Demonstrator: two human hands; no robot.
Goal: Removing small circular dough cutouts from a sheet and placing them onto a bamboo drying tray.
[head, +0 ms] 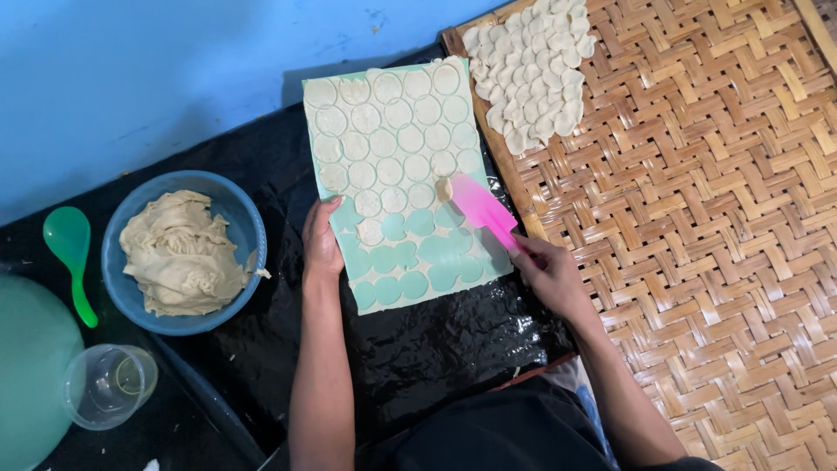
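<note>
Pink scraper (482, 209) pinched in your right hand (549, 275), tip under a dough round (444, 188) mid-sheet. Left hand (320, 240) flat, fingers together, pins green mat (410, 283) edge. Lifting step, approx. half done; next needs shallow blade angle.

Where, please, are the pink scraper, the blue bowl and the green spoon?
pink scraper (481, 208), head view, middle of its blade.
blue bowl (247, 228), head view, bare inner wall on its right side.
green spoon (67, 234), head view, its scoop.
</note>
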